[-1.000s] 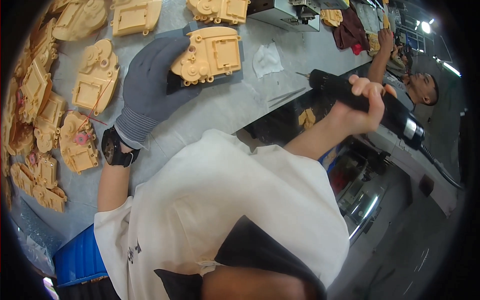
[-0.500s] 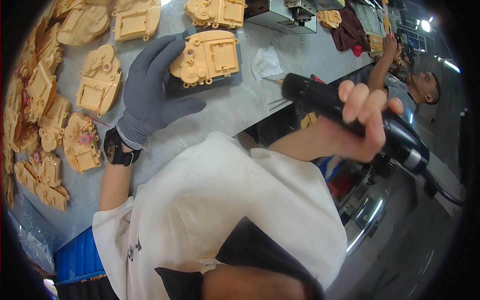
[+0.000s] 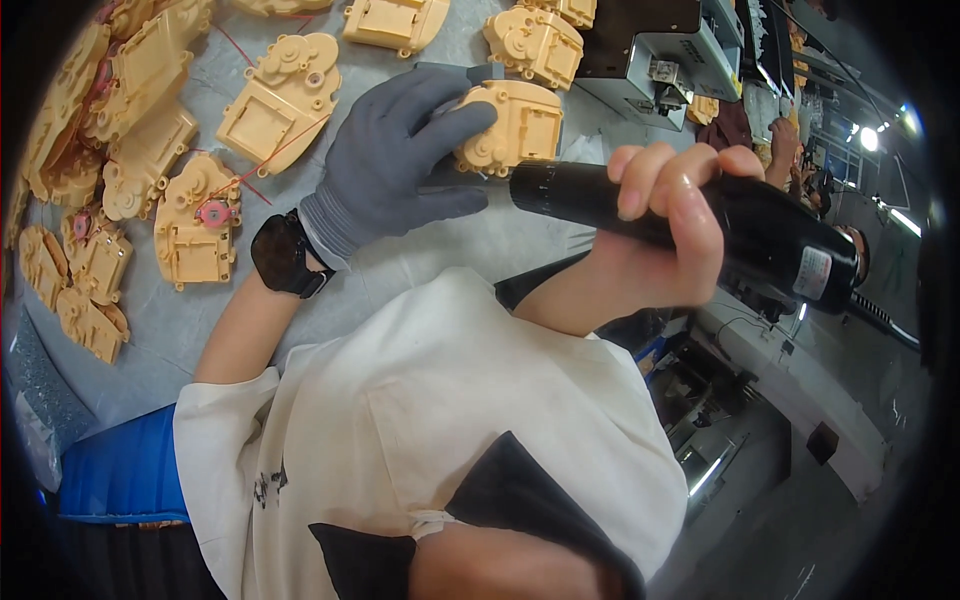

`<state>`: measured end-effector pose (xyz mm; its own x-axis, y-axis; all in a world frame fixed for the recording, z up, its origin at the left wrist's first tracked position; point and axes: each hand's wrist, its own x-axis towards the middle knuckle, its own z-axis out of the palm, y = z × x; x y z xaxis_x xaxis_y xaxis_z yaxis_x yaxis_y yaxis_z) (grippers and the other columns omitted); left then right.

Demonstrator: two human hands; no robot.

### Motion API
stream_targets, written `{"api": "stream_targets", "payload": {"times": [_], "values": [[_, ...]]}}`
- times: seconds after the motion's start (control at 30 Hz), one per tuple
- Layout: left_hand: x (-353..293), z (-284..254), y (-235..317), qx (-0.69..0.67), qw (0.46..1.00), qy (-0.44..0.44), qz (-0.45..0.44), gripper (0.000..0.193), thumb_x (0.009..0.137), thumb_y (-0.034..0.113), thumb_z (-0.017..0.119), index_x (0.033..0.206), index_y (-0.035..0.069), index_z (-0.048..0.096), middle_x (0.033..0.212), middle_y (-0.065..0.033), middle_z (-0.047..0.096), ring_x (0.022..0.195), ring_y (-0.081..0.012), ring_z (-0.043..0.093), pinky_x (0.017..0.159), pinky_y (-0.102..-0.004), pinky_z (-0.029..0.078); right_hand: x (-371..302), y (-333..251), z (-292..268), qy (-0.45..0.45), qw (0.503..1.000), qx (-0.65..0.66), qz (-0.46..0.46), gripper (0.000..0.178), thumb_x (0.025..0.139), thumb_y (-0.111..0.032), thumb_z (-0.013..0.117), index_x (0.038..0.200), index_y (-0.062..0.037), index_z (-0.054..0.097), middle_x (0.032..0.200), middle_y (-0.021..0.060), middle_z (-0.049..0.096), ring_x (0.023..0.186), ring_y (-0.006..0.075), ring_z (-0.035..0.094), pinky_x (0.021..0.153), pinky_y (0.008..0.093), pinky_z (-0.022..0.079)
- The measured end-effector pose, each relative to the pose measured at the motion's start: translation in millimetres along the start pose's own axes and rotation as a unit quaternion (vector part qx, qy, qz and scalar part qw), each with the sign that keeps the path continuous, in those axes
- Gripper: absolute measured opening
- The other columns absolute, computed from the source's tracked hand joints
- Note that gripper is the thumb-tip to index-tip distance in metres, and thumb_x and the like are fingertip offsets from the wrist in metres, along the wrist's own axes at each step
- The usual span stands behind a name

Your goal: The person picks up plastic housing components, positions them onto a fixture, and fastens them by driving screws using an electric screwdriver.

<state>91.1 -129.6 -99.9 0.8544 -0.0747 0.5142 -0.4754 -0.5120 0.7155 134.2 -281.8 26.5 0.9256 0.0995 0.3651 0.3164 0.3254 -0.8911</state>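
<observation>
My left hand (image 3: 395, 150), in a grey glove, grips the left side of a pale-yellow plastic housing (image 3: 527, 122), with a finger laid over its edge. The housing sits at a dark grey block (image 3: 486, 72), mostly hidden by hand and housing. My bare right hand (image 3: 672, 225) is wrapped round a thick black electric screwdriver (image 3: 775, 235) with a cord at its rear. Its front end points left, just below the housing. I cannot make out the bit against the housing and glove.
More yellow housings (image 3: 280, 105) lie on the grey table (image 3: 370, 275), heaped at the far left. One (image 3: 195, 225) carries a pink round part and a thin red wire. A metal box-shaped device (image 3: 650, 65) stands at the back right. A blue crate (image 3: 125, 470) is at lower left. Another person's arm (image 3: 783, 150) shows at right.
The screwdriver has come left to the housing's lower edge. My left fingers have closed over the housing's side. The whole view has shifted, with the table things now further right.
</observation>
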Motion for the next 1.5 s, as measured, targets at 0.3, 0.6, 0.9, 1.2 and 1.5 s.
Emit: {"api": "stream_targets", "payload": {"times": [0.3, 0.6, 0.9, 1.2, 1.5], "values": [[-2.5, 7.0, -4.3, 0.007, 1.0, 0.021, 0.01, 0.063, 0.064, 0.025, 0.078, 0.116, 0.012, 0.044, 0.122, -0.0152, 0.048, 0.108, -0.0341, 0.05, 0.088, -0.0416, 0.042, 2.4, 6.3, 6.8, 0.038, 0.999, -0.016, 0.028, 0.04, 0.068, -0.004, 0.051, 0.106, 0.0028, 0.04, 0.059, 0.0079, 0.046, 0.046, 0.0176, 0.046, 0.051, 0.0331, 0.041], [1.4, 7.4, -2.4, -0.006, 1.0, 0.02, 0.007, 0.055, 0.065, 0.026, 0.076, 0.107, 0.012, 0.045, 0.116, -0.0121, 0.049, 0.107, -0.0317, 0.05, 0.088, -0.0408, 0.042, 4.1, 4.2, 3.4, 0.004, 1.0, -0.004, -0.006, 0.04, 0.069, -0.004, 0.049, 0.107, 0.0025, 0.038, 0.058, 0.0077, 0.046, 0.047, 0.0181, 0.048, 0.053, 0.0342, 0.043], [-2.0, 10.1, -4.0, -0.004, 1.0, -0.003, -0.028, 0.057, 0.064, 0.027, 0.076, 0.111, 0.014, 0.046, 0.115, -0.0113, 0.05, 0.104, -0.0307, 0.052, 0.085, -0.0392, 0.042, 0.2, 1.2, 4.7, -0.091, 0.995, -0.031, -0.004, 0.041, 0.071, -0.004, 0.046, 0.112, -0.0033, 0.044, 0.061, 0.0067, 0.043, 0.048, 0.0185, 0.044, 0.057, 0.0376, 0.041], [-0.6, 8.8, -7.2, -0.015, 1.0, 0.008, -0.008, 0.06, 0.063, 0.028, 0.076, 0.112, 0.013, 0.045, 0.108, -0.012, 0.052, 0.099, -0.0314, 0.053, 0.082, -0.0399, 0.044, -8.5, 6.4, 17.2, -0.071, 0.995, -0.067, -0.013, 0.039, 0.072, -0.004, 0.046, 0.11, -0.0033, 0.042, 0.06, 0.0079, 0.044, 0.046, 0.0187, 0.044, 0.056, 0.0378, 0.041], [-1.4, 10.4, -4.7, -0.003, 1.0, 0.011, -0.011, 0.059, 0.063, 0.03, 0.076, 0.111, 0.013, 0.045, 0.105, -0.0126, 0.052, 0.098, -0.0313, 0.054, 0.081, -0.04, 0.045, -2.1, 7.3, 10.4, -0.047, 0.999, 0.021, -0.015, 0.042, 0.07, 0.002, 0.053, 0.109, -0.0037, 0.038, 0.062, 0.0084, 0.048, 0.048, 0.019, 0.048, 0.053, 0.0354, 0.043]]}}
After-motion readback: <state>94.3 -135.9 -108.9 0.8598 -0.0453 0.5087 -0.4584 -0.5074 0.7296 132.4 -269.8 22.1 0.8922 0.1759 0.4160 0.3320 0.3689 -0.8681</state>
